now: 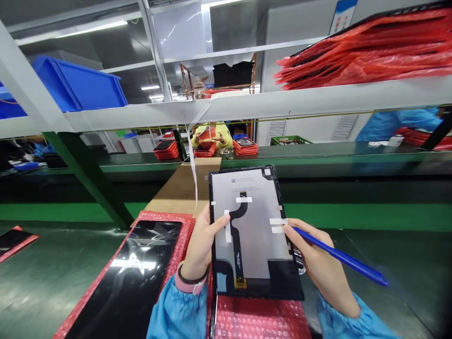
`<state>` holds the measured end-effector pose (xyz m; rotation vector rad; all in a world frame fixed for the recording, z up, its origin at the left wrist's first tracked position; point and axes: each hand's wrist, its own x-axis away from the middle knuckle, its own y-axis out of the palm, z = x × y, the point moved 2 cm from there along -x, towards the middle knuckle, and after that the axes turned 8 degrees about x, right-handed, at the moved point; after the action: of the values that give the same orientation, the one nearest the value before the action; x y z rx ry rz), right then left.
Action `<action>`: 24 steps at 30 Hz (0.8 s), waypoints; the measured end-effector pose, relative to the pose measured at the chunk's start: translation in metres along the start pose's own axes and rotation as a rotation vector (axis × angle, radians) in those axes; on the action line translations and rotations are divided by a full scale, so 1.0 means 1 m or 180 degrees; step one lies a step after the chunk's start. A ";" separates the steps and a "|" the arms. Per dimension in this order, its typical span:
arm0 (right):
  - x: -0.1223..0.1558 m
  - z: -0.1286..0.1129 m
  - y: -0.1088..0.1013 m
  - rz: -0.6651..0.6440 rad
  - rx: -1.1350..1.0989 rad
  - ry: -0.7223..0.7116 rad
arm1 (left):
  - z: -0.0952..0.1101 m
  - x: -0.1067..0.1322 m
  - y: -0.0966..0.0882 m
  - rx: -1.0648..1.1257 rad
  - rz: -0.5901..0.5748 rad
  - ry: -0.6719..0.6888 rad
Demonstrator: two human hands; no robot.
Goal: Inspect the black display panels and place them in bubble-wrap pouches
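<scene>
A tablet screen panel (pixel 256 235), its grey back facing me, is tilted up in the middle of the view. My left hand (pixel 202 240) grips its left edge, the thumb lying on the back beside a strip of white tape (pixel 228 227). A black flex cable (pixel 238 242) runs down the panel, with another tape piece across its top. My right hand (pixel 316 256) is closed around a blue plastic stick (pixel 342 256) that points down to the right. Its thumb and forefinger meet the panel's right edge at two white tape strips (pixel 278 221); the other fingers are partly hidden behind.
Left of the panel, a glossy black screen (pixel 141 273) lies on red bubble wrap (pixel 189 221). More red bubble wrap lies under the panel. A white shelf (pixel 226 110) crosses above, bearing red-wrapped stacks (pixel 367 52) and a blue bin (pixel 81 87). Co-workers sit beyond the green bench.
</scene>
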<state>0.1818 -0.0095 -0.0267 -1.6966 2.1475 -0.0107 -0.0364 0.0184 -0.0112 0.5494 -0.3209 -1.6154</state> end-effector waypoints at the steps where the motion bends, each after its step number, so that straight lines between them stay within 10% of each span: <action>1: 0.000 0.004 0.000 -0.0094 -0.0192 0.0109 | 0.000 -0.002 -0.001 0.0065 -0.0015 -0.0059; 24: 0.001 0.003 0.006 -0.0285 -0.1192 0.0657 | 0.005 0.001 -0.008 -0.0076 -0.0151 0.0084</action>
<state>0.1773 -0.0083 -0.0314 -2.0799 2.3328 0.2128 -0.0459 0.0176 -0.0113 0.5632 -0.2704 -1.6542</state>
